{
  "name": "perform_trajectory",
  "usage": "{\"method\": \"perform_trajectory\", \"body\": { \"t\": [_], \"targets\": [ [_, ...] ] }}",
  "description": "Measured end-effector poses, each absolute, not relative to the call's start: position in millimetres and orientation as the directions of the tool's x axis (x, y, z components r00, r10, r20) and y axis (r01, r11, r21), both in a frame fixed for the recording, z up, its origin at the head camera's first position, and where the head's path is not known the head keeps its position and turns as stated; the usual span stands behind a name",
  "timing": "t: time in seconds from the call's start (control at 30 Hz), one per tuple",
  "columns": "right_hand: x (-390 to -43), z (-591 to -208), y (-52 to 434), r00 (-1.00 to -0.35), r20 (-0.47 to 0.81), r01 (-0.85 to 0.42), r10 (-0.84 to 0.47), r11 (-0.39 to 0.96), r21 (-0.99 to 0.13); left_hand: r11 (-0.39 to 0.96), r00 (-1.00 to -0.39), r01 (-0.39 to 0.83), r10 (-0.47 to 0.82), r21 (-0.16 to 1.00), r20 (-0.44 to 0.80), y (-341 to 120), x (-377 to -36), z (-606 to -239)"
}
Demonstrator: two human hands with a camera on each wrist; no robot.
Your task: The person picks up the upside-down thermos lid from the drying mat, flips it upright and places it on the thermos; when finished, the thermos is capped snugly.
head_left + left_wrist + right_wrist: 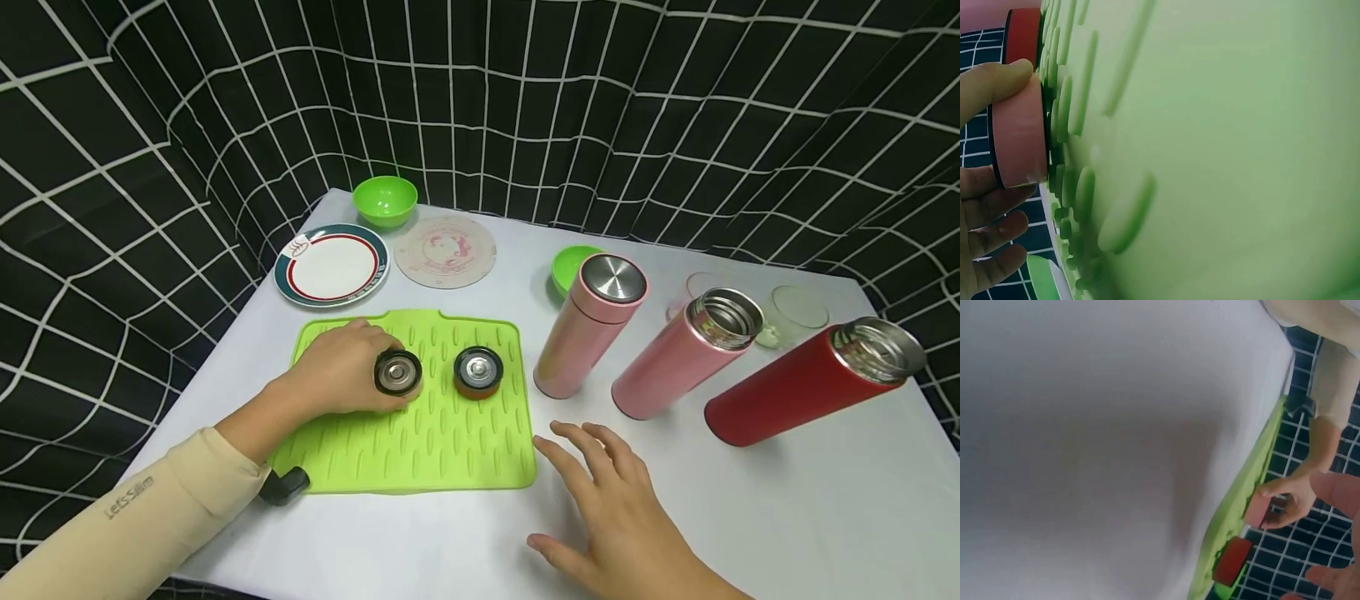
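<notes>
At the far left, the left hand (341, 367) lies on the green ribbed mat (450, 450), its fingers and thumb curled round a pink lid (398, 372) that sits on the mat with its metal inner face up (the left wrist view shows the thumb on the pink rim and the fingers wrapped beneath). Just beside it, to the right on the same mat, sits a red lid (478, 372), untouched. Behind the mat lie a white plate with a red and teal rim (331, 266), a green bowl (385, 200) and a round patterned coaster (446, 251). To the right of the mat, a capped pink flask (590, 325) stands on the white table (750, 500), with a second green bowl (567, 267) behind it. Next come an open pink flask (686, 352) and an open red flask (813, 382), both uncapped. The right hand (618, 521) rests near the mat's lower right corner, fingers spread and loose, holding nothing.
</notes>
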State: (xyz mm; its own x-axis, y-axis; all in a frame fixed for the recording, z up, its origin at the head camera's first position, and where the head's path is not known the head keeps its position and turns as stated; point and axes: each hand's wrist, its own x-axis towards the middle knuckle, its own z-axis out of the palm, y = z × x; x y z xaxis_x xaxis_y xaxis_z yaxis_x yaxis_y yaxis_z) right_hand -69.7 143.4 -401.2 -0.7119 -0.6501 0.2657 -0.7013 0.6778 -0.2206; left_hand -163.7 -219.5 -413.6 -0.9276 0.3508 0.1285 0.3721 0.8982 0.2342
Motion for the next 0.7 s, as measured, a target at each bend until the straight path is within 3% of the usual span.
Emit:
{"method": "perform_trajectory", "body": {
  "t": [0.17, 0.4, 0.57, 0.7],
  "targets": [
    [-72, -401, 146, -0.736, 0.231, -0.675, -0.636, 0.661, -0.328, 0.905, -0.943, 0.333, 0.317, 0.263, 0.101, -220, -165, -413],
    [-79, -385, 145, -0.833, 0.056, -0.47, -0.551, 0.65, -0.598, 0.869, -0.936, 0.351, 0.337, 0.349, 0.102, -202, -156, -385],
    [-91, -367, 139, -0.842, -0.04, -0.305, -0.538, 0.536, -0.787, 0.772, -0.874, 0.486, 0.438, 0.41, 0.21, -172, -143, -349],
    [-96, -358, 129, -0.837, -0.102, -0.167, -0.538, 0.427, -0.888, 0.678, -0.767, 0.642, 0.556, 0.359, 0.32, -143, -133, -327]
  ]
}}
